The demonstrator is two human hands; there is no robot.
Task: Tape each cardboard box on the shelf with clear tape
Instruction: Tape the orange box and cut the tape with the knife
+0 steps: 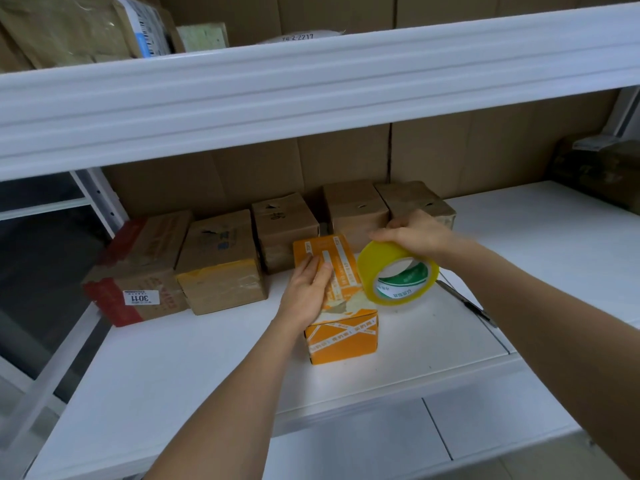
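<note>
An orange box point(346, 327) with white printed tape stands near the middle of the white shelf point(173, 368). My left hand point(308, 289) lies flat on its top, fingers straight. My right hand point(414, 233) grips a roll of yellowish clear tape point(398, 275) from above, just right of the box and a little above the shelf. Behind stand several brown cardboard boxes in a row, among them one with red tape and a "3011" label point(138, 271), one with a yellow edge point(221, 261) and a smaller one point(284, 230).
A thin dark knife or pen point(467, 303) lies on the shelf to the right of the tape roll. An upper shelf beam point(311, 88) hangs overhead with parcels on it. Cardboard sheets line the back wall. A dark parcel point(599, 171) sits at far right.
</note>
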